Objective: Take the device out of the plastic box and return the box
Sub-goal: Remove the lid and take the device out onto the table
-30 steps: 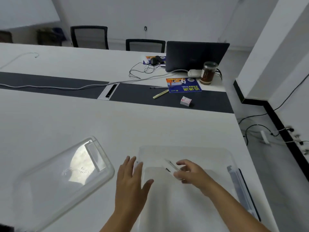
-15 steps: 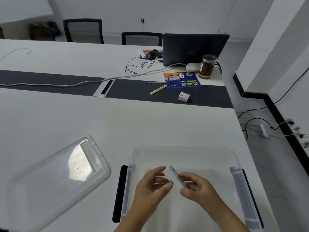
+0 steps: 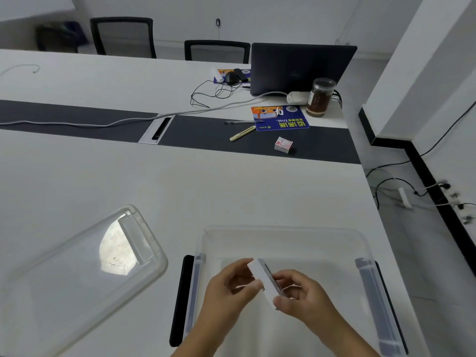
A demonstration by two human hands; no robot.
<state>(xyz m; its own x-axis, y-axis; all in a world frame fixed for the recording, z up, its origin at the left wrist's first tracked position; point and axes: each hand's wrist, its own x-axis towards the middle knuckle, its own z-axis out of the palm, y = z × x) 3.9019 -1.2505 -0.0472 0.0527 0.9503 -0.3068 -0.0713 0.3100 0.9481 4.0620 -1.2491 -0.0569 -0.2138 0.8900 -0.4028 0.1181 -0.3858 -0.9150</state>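
Observation:
A clear plastic box [image 3: 283, 234] with black side latches stands open on the white table in front of me. Above its inside I hold a small flat white device [image 3: 264, 278] with a dark edge, tilted on its side. My left hand [image 3: 229, 292] pinches its near left end. My right hand [image 3: 301, 297] grips its right end from below. The box's clear lid [image 3: 77, 274] lies flat on the table to the left, apart from the box.
Across the dark strip at the back are a laptop [image 3: 301, 68], a brown jar [image 3: 320, 97], a blue pad [image 3: 279, 118], a pen, a yellow cutter [image 3: 242, 134] and a small white carton [image 3: 283, 145]. A grey cable crosses the table. The table's right edge drops to the floor.
My left hand came off the table beside the box and joined my right hand on the device. The device rose a little over the box. The view shifted slightly.

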